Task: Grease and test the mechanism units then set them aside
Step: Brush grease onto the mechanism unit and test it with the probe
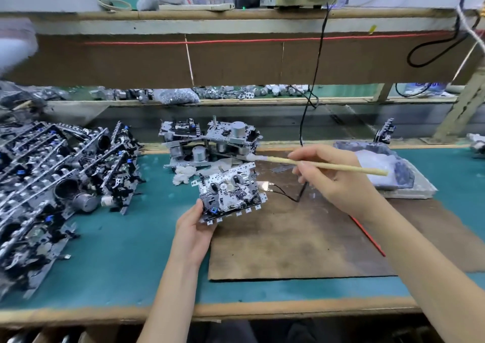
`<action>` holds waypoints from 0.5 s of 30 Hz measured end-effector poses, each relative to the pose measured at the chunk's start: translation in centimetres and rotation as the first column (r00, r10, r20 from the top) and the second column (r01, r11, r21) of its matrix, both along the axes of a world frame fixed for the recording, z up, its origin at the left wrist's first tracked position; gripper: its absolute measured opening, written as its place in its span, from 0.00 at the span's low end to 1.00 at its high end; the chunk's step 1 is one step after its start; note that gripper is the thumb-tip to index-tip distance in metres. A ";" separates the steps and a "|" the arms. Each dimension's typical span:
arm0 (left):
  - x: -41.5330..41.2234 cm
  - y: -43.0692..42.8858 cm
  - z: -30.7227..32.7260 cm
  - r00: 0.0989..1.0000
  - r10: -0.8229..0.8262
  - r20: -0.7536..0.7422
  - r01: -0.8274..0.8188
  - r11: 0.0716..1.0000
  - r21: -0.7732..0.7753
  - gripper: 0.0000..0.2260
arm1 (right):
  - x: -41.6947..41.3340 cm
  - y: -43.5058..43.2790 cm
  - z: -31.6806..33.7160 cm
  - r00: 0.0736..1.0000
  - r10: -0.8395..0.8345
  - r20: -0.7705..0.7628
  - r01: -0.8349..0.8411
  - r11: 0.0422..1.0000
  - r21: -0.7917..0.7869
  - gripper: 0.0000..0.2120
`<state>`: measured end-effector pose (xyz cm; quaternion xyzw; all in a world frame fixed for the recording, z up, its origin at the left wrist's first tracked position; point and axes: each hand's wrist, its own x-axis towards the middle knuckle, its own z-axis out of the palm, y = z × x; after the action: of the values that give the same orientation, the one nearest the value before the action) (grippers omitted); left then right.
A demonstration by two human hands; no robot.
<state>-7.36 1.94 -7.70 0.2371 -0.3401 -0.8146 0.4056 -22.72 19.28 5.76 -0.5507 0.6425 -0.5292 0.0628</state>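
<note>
My left hand [195,228] grips the lower left corner of a metal mechanism unit [231,190], tilting it up above a brown board [288,243]. My right hand [333,177] pinches a pale wooden brush stick [315,164]. Its white greasy tip [249,157] hovers just above the unit's top right edge. A tray of white grease [378,166] in a plastic bag sits right behind my right hand. Two black test wires [286,194] with a metal contact lie on the board beside the unit.
A big heap of mechanism units [52,180] fills the left of the green mat. A smaller stack of units [210,140] stands behind the held one, with white rags [183,174] in front. A black cable [312,85] hangs from the shelf. A red pen [367,235] lies at the right.
</note>
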 end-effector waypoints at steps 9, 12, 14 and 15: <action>0.1 0.0 0.2 1.000 0.019 0.022 -0.019 1.000 0.019 0.22 | 1.8 -2.2 -0.5 0.992 0.126 -0.021 -0.121 0.982 0.142 0.10; 0.0 0.0 0.3 0.999 0.026 0.025 -0.026 1.000 0.014 0.23 | 1.7 -2.6 -0.9 0.991 0.131 -0.038 -0.125 0.983 0.134 0.10; 0.0 0.0 0.3 0.999 0.027 0.029 -0.027 1.000 0.014 0.23 | 1.6 -2.9 -1.2 0.988 0.144 -0.045 -0.137 0.980 0.144 0.10; 0.0 0.0 0.3 0.999 0.025 0.031 -0.026 1.000 0.015 0.23 | 1.6 -3.1 -1.4 0.987 0.153 -0.053 -0.143 0.978 0.153 0.10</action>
<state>-7.38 1.95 -7.39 0.2569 -0.3371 -0.8082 0.4089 -21.11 16.20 4.38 -0.6075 0.6389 -0.4559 0.1222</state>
